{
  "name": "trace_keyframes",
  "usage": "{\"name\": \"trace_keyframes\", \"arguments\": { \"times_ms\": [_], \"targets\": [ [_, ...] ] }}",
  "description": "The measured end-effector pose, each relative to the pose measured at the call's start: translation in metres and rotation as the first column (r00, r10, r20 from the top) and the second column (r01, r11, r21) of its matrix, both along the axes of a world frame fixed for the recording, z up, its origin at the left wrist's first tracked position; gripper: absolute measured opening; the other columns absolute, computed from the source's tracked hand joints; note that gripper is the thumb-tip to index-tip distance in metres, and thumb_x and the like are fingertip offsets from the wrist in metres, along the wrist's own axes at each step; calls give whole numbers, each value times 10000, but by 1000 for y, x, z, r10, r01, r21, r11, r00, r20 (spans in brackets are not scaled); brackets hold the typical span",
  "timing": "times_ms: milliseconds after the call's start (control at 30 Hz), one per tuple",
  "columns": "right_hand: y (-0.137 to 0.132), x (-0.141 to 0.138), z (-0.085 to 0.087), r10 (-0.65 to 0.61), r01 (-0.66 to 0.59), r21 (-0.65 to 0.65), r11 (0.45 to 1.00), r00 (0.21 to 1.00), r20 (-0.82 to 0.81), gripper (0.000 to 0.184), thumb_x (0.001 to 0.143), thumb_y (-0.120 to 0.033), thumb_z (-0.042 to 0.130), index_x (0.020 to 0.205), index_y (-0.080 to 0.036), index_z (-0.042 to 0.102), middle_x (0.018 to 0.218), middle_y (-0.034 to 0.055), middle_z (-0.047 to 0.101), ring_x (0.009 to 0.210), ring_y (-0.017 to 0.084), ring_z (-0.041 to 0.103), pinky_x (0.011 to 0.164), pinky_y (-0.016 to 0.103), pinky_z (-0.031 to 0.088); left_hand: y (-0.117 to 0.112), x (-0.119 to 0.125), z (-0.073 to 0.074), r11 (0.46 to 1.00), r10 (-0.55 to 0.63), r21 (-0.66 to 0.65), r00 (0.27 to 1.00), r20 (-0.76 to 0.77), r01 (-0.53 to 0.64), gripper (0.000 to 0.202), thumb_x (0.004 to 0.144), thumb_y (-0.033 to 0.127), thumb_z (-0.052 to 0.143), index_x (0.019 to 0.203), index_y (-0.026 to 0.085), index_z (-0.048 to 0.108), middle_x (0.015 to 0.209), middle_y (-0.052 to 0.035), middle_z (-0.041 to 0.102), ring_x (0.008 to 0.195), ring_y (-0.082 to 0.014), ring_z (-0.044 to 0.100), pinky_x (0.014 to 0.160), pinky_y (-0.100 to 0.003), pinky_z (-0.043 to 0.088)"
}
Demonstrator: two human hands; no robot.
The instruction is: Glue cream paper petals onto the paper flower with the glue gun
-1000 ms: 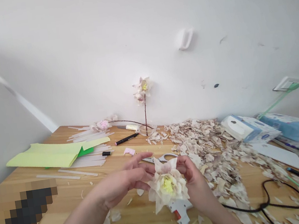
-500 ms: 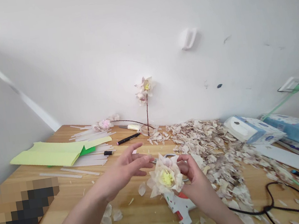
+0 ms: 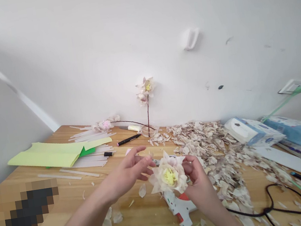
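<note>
A cream paper flower (image 3: 170,174) with a yellow centre is held up above the wooden table (image 3: 66,193), and my right hand (image 3: 198,181) is closed round its back. My left hand (image 3: 130,169) sits just left of the flower with its fingers stretched out and their tips touching the outer petals. A white and red glue gun (image 3: 181,207) lies on the table directly under the flower. Scissors (image 3: 157,161) lie partly hidden behind my fingers.
A big heap of cut petals (image 3: 212,145) covers the table to the right. A black cord (image 3: 271,204) loops at the front right. Tissue packs (image 3: 252,131) lie at the far right. Yellow-green paper (image 3: 49,155), glue sticks (image 3: 90,161) and a pen (image 3: 127,140) lie at the left. A finished flower stem (image 3: 145,91) stands by the wall.
The flower has risen a little and turned in my right hand. My left hand let go of the petals, opened, then came back to touch them.
</note>
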State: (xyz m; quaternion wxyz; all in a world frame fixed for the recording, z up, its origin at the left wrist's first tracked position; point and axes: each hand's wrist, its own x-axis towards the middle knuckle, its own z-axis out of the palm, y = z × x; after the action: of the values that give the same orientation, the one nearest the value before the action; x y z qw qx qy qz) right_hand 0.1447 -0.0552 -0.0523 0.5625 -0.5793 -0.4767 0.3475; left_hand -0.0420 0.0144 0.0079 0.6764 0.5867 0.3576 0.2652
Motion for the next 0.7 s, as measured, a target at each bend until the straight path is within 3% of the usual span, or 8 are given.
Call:
{"name": "trace_keyframes", "arguments": {
  "times_ms": [133,267,367,433,533,600,700],
  "targets": [
    [3,0,-3,-137,142,81,987,988,-68,482,595,-170,671,976,-277,396,858,-14,640,802,186,593,693,299,458,5,11,-14,994,36,-106,998,53,-30,379,807,353,455,1135,171,501,1082,-116,613,995,-235,564,782,-363,467],
    [9,5,-4,-185,185,67,980,983,-6,433,627,-206,668,948,-259,381,784,-16,632,770,190,592,779,366,430,3,26,-37,983,-139,-123,990,-8,137,453,669,146,534,1118,203,552,1179,-88,587,1116,-248,513,881,-390,415],
    [12,7,-6,-158,159,45,986,987,-28,442,638,-219,665,965,-256,369,754,-26,629,752,192,596,764,363,437,-2,32,-46,972,-218,-69,971,97,225,416,671,181,630,1084,212,583,1133,-72,629,1121,-230,520,933,-361,379],
    [12,6,-7,-157,159,37,987,986,-53,472,620,-188,655,985,-255,363,731,-36,624,733,196,603,747,360,445,-3,35,-49,970,-234,-45,967,105,239,338,679,262,671,1005,186,623,1038,-76,670,1022,-227,576,884,-342,403],
    [11,5,-7,-185,186,16,982,982,-47,493,598,-175,651,990,-261,364,742,-32,620,737,208,609,719,359,456,-4,34,-47,974,-224,35,973,-49,225,190,695,344,654,735,159,669,738,-39,692,723,-180,608,721,-291,429],
    [8,4,-4,-227,227,26,974,974,1,483,608,-188,653,992,-270,373,800,-13,623,804,218,605,743,370,450,-2,31,-44,965,-204,123,959,-198,230,254,721,376,605,593,162,652,591,-16,650,576,-147,554,605,-259,402],
    [3,5,1,-299,291,118,949,952,58,460,630,-192,645,1002,-279,388,803,-16,608,850,215,589,807,386,423,7,20,-37,932,-17,317,897,-442,174,294,726,405,561,559,183,658,562,-13,648,515,-147,521,512,-247,343]
  ]
}}
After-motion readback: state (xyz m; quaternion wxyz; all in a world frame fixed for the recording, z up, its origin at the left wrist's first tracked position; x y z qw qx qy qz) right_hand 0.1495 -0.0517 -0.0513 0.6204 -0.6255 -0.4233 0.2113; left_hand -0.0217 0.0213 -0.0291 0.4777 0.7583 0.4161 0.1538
